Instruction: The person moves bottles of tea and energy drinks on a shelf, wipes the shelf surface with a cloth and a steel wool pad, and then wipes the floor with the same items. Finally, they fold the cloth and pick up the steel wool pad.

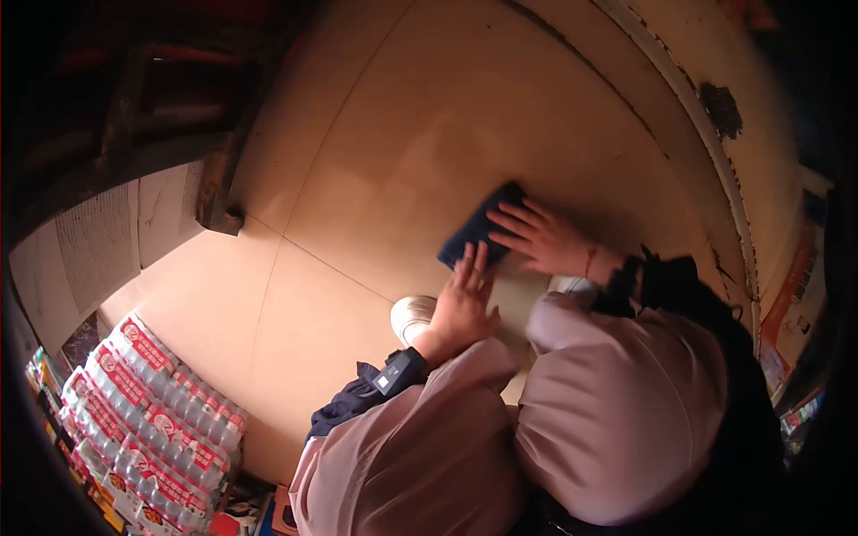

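Note:
A dark blue folded piece of fabric (pixel 469 237), a narrow rectangle, lies flat on the tiled floor in front of my knees. Its exact kind I cannot make out. My left hand (pixel 462 304) reaches its near edge with fingers stretched out, the fingertips touching or just above the fabric. From the right, my right hand (pixel 545 241) lies across the fabric's right side with fingers spread. Neither hand is closed around it.
Shrink-wrapped packs of plastic bottles (pixel 152 429) stand at lower left. A dark wooden furniture leg (pixel 217 192) is at upper left, beside cardboard boxes (pixel 98 237). A raised door track (pixel 715 134) curves along the right. My white shoe (pixel 411 317) is near my left hand.

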The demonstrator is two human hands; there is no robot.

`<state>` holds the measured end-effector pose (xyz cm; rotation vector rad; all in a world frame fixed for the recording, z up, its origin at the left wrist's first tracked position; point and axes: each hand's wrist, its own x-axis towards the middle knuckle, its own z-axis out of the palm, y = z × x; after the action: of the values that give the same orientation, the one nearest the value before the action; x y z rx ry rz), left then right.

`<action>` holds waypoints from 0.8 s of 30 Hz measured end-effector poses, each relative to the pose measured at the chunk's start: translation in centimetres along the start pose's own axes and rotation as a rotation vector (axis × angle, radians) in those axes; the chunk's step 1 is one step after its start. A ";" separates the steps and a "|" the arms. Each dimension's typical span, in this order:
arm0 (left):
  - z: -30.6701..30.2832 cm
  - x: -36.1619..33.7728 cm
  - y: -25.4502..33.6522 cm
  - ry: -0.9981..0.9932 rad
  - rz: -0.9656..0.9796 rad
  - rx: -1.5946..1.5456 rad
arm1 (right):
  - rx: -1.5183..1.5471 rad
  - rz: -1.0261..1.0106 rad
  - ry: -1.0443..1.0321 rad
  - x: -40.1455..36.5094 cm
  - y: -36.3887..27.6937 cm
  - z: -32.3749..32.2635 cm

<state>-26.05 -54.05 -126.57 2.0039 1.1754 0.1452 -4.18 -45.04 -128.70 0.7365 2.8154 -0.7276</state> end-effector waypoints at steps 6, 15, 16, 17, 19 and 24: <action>-0.7 1.4 -0.4 -0.209 -0.006 -0.148 | 0.234 0.069 -0.071 -4.7 0.9 -3.9; 1.0 6.0 0.9 0.089 0.180 0.130 | -0.447 0.872 0.993 -13.1 13.6 -20.4; 1.3 6.1 1.1 0.078 0.203 0.086 | -0.445 0.866 0.996 -15.1 15.6 -20.2; 1.8 6.0 1.3 0.064 0.227 0.039 | -0.397 0.858 0.842 -17.2 17.7 -19.5; 3.0 6.1 1.2 0.090 0.224 0.098 | -0.371 0.718 0.695 -20.6 21.0 -17.8; 3.8 6.7 0.1 0.174 0.265 0.179 | -0.040 0.815 0.673 -16.6 15.5 -19.5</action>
<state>-20.48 -51.03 -130.89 2.3402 1.0534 0.3653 17.61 -30.69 -113.97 2.2539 2.5606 -0.2935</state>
